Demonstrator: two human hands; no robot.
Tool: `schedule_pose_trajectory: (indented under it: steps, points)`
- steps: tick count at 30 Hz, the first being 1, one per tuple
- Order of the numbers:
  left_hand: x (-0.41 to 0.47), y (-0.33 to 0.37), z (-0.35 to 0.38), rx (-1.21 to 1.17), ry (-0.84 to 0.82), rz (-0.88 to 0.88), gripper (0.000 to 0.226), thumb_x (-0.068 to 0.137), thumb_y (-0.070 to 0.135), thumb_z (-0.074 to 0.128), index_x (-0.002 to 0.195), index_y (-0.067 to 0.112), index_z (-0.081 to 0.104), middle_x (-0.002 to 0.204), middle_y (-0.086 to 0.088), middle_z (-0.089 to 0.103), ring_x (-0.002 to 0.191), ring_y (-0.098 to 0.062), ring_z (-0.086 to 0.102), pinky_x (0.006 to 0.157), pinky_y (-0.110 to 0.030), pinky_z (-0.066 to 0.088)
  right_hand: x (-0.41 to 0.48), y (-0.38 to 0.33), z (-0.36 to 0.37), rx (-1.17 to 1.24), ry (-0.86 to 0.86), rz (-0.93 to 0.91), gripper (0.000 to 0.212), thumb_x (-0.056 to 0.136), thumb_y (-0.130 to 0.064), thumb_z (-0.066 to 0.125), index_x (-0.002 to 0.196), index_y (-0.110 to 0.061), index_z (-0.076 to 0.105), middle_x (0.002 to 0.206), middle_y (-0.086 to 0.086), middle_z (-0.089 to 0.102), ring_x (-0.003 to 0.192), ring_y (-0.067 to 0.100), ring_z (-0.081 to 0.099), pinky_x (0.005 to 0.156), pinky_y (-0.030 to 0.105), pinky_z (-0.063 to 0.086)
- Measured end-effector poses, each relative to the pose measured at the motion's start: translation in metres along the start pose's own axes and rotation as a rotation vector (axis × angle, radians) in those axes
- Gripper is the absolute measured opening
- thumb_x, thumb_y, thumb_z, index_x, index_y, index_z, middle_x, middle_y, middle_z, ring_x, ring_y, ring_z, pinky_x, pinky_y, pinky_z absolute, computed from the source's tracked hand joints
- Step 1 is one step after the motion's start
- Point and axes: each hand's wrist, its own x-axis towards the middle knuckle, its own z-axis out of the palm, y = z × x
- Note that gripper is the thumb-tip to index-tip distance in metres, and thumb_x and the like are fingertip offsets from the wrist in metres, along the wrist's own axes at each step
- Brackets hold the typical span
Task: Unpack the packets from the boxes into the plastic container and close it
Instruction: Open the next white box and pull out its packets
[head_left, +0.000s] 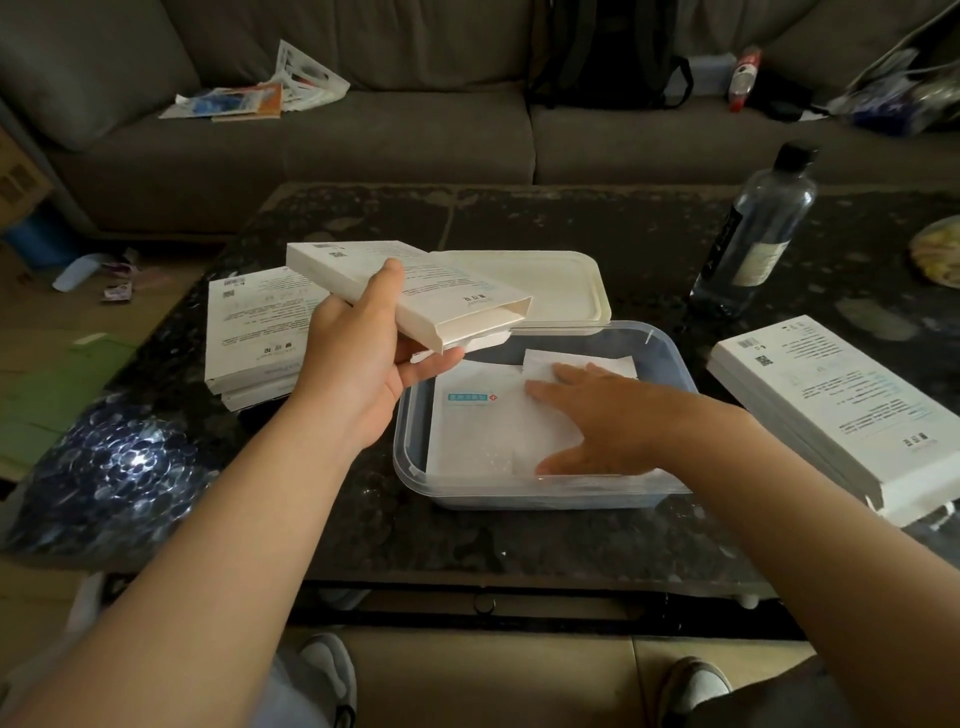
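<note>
The packets lie flat in the plastic container near the tabletop's front edge. The right hand, open-palmed, should press them level below the rim. The left hand's grip clasps an open box; its lid waits behind, stacked boxes crowding either side.

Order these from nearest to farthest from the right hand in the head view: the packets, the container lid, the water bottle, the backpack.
From the right hand:
1. Packets, under its palm in the container.
2. Container lid, just behind the container.
3. Water bottle, far right on the table.
4. Backpack, on the sofa.
</note>
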Motion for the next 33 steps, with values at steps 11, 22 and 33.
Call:
schedule_pose_trajectory:
  steps: [11,22,33]
  points:
    - [0.001,-0.004,0.004,0.033,0.0,-0.007,0.038,0.104,0.038,0.062,0.138,0.023,0.056,0.121,-0.003,0.074,0.099,-0.022,0.078,0.061,-0.032,0.064,-0.001,0.017,-0.003,0.001,-0.018,0.001,0.089,0.084,-0.064,0.064,0.156,-0.04,0.018,0.166,-0.007,0.011,0.152,0.024,0.017,0.121,0.044,0.021]
    - [0.003,-0.006,0.006,0.039,-0.015,-0.009,0.041,0.103,0.041,0.063,0.139,0.023,0.056,0.124,-0.004,0.073,0.101,-0.023,0.078,0.063,-0.033,0.065,-0.001,0.018,-0.006,-0.064,-0.047,0.018,0.098,0.084,-0.061,0.065,0.158,-0.037,0.005,0.168,-0.002,-0.001,0.154,0.027,0.005,0.121,0.047,0.018]
    - [0.003,-0.006,0.002,0.044,-0.019,-0.007,0.041,0.102,0.041,0.063,0.139,0.024,0.056,0.124,-0.003,0.073,0.101,-0.023,0.078,0.062,-0.033,0.064,0.001,0.017,-0.006,-0.075,-0.082,0.024,0.099,0.085,-0.061,0.063,0.158,-0.036,0.001,0.168,-0.003,-0.001,0.154,0.028,0.005,0.121,0.047,0.018]
